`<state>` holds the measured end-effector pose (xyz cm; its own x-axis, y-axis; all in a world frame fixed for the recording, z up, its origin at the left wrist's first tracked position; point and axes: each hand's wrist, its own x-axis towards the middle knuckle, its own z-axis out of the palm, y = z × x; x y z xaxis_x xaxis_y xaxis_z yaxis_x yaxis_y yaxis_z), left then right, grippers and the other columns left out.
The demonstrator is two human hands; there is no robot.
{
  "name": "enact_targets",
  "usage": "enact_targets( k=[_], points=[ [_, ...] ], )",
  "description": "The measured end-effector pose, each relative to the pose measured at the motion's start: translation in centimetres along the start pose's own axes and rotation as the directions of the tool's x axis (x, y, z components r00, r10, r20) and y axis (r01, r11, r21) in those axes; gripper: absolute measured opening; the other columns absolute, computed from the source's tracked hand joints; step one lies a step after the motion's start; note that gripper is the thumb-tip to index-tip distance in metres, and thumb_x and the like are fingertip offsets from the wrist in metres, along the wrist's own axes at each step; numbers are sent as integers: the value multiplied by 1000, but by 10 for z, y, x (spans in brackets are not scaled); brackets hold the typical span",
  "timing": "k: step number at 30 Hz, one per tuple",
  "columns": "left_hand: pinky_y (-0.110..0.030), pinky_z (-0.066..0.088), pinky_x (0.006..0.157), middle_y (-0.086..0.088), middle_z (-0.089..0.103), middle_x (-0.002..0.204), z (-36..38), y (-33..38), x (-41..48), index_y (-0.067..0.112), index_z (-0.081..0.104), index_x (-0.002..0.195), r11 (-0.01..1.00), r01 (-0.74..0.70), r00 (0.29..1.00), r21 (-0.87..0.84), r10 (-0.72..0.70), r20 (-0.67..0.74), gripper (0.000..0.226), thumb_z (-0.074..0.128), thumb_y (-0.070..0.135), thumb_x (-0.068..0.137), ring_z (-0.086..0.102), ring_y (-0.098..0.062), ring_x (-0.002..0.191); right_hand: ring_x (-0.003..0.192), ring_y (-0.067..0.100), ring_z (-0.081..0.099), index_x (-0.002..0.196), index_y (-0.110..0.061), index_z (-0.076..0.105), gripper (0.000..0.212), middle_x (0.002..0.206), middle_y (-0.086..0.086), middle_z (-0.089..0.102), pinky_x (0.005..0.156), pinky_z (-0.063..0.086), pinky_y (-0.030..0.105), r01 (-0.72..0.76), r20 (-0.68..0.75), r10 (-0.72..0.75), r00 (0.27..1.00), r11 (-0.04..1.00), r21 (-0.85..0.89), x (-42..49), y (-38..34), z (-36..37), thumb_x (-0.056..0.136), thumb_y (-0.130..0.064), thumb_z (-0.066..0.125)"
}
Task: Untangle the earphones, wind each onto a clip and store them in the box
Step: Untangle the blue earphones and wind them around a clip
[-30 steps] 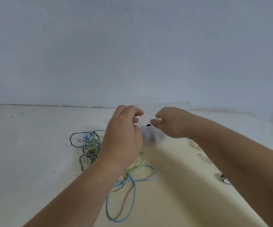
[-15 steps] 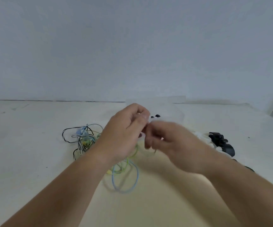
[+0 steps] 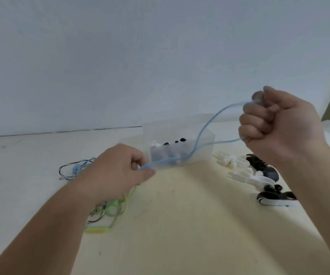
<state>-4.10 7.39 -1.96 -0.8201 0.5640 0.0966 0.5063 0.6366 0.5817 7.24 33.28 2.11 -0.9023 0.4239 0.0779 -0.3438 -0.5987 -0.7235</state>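
Note:
A light blue earphone cable [image 3: 203,133] stretches in two strands between my hands. My left hand [image 3: 116,173] pinches it low over the table, in front of the tangle. My right hand [image 3: 275,124] is raised to the right and grips the other end in a fist. A tangle of green, black and blue earphone cables [image 3: 108,209] lies under and left of my left hand. The clear plastic box [image 3: 205,149] stands behind the cable, with dark and white items inside. White and black clips [image 3: 247,173] lie to its right.
The cream table [image 3: 180,235] runs back to a white wall [image 3: 120,56]. A black-and-white clip [image 3: 273,199] lies near my right forearm. Something green and white shows at the far right edge.
My hands were together over the tangle. Now the right hand has lifted up and to the right, drawing the blue cable out, while the left stays low holding it.

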Motion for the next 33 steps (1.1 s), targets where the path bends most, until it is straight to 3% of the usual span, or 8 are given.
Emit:
enact_targets(
  k=[3,7,9,15,20,26,29,33],
  points=[
    [-26,46,49,4,70,57,-5,-3,1,23,69,71,997,70,989,27,-65,-135,29,63,40,93,62,-13,47,41,10,15,59,-20,45,32,51,-6,24,39,11,21,-44,-90,7,996,908,-416,3,4,0,86,-23,62],
    [-18,39,41,-7,61,56,-1,6,-2,21,70,70,995,-44,982,-86,27,-187,19,71,26,88,52,-3,39,42,14,42,58,-16,57,30,51,-1,46,43,38,23,68,69,80,994,10,-998,-7,28,-1,82,-21,74],
    [-25,42,49,-2,58,56,4,12,-2,22,69,67,990,-132,970,-37,122,-208,18,72,28,84,47,-6,43,51,10,53,63,-17,61,19,56,-4,58,52,46,21,153,130,161,978,-137,-979,-9,38,0,77,-16,74],
    [-21,29,48,15,54,57,22,27,-6,33,59,82,959,-274,925,67,282,-254,12,69,27,80,48,-8,55,108,5,66,114,-22,68,40,110,-7,74,99,50,25,242,380,236,894,459,-855,-24,59,25,76,-10,63],
    [-30,42,54,6,52,60,27,32,-7,40,45,101,958,-285,923,43,286,-258,35,63,15,84,48,-11,56,72,15,70,95,-21,72,11,72,-4,73,73,55,25,231,303,230,925,292,-928,-29,69,25,95,-30,64],
    [-23,41,54,10,55,55,17,17,-6,29,59,79,989,-112,972,97,130,-196,17,75,22,76,52,-6,55,68,20,64,65,-8,59,34,70,7,63,82,59,42,111,183,-27,983,878,-465,-10,49,21,97,-17,53],
    [-24,41,55,15,62,60,9,17,-6,28,62,77,990,-93,970,105,114,-216,17,78,22,73,56,-2,57,95,29,73,60,-11,50,30,93,15,75,90,59,42,-28,256,81,963,979,-204,-7,41,24,86,-26,51],
    [-26,45,63,17,67,70,-2,11,-7,34,65,76,987,-26,969,157,63,-237,25,86,44,64,60,3,64,59,21,64,55,-17,47,35,57,4,53,77,62,40,-117,308,92,947,991,64,-8,32,24,88,-28,46]
  ],
)
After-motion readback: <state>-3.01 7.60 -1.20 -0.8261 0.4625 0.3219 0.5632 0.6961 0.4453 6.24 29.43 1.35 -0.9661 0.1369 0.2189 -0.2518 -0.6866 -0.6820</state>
